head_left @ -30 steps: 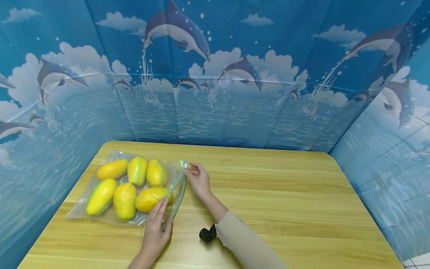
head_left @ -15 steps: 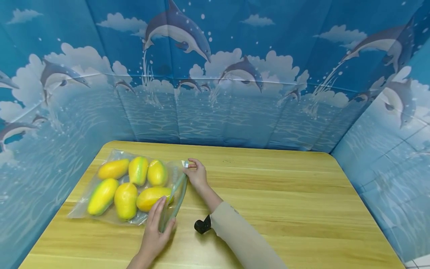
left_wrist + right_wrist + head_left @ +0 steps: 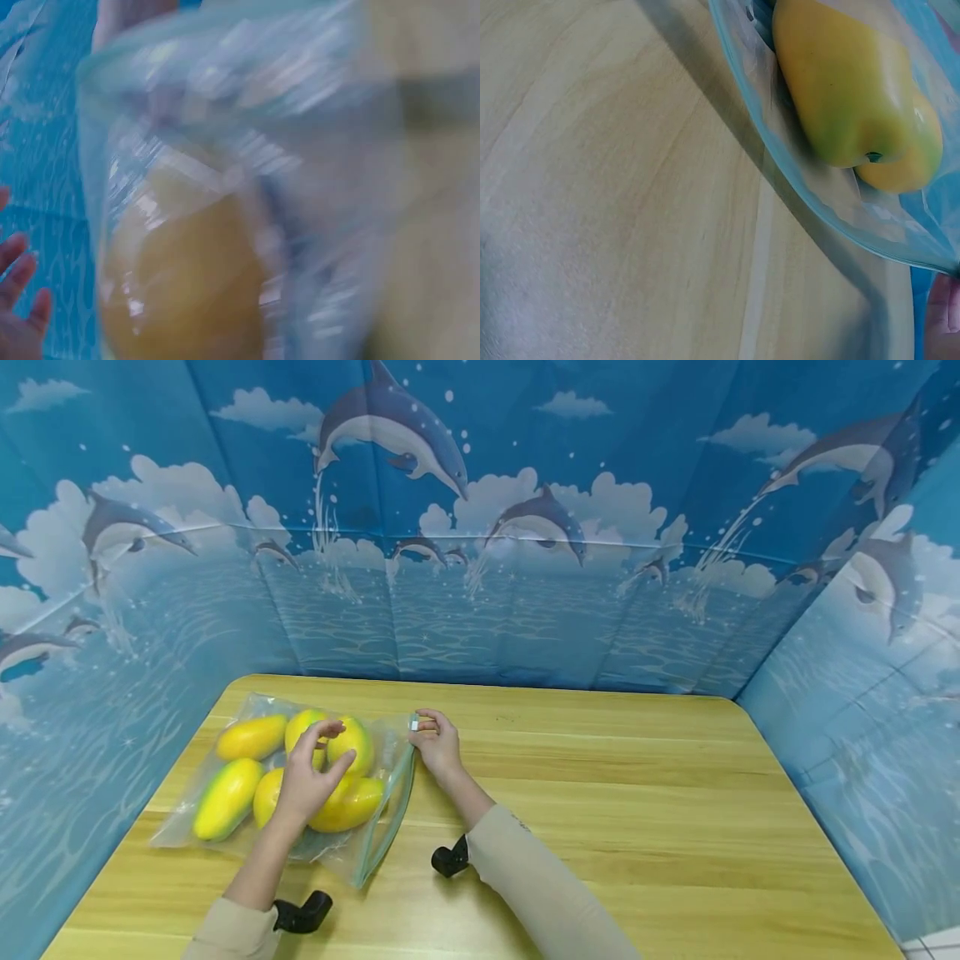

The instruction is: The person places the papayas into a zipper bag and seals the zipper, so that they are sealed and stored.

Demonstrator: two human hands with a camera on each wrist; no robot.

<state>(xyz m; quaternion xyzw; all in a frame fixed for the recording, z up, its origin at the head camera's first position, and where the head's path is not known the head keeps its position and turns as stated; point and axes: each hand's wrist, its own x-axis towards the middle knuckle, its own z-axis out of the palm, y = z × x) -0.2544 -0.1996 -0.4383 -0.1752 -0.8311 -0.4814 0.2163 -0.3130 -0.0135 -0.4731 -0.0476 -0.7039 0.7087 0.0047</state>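
A clear zip bag (image 3: pixel 176 831) lies on the left of the table with several yellow-green mangoes (image 3: pixel 228 800) inside. My left hand (image 3: pixel 307 781) hovers over the mangoes, fingers loosely bent and holding nothing; it hides part of some fruit. At the bag's far right corner, my right hand (image 3: pixel 438 747) pinches the end of the zip edge, by a small white tab (image 3: pixel 414 723). The right wrist view shows the parted greenish zip edge (image 3: pixel 780 169), with a mango (image 3: pixel 840 82) behind it. A mango (image 3: pixel 187 285) fills the blurred left wrist view through the plastic.
The wooden table (image 3: pixel 637 810) stretches to the right and front. A blue dolphin-print curtain (image 3: pixel 510 610) rises behind it and along both sides. Black wrist cameras (image 3: pixel 303 912) stick out from both sleeves.
My left hand has let go of the bag's near zip edge and moved up and left over the mangoes. My right hand has stayed at the far corner, shifting slightly.
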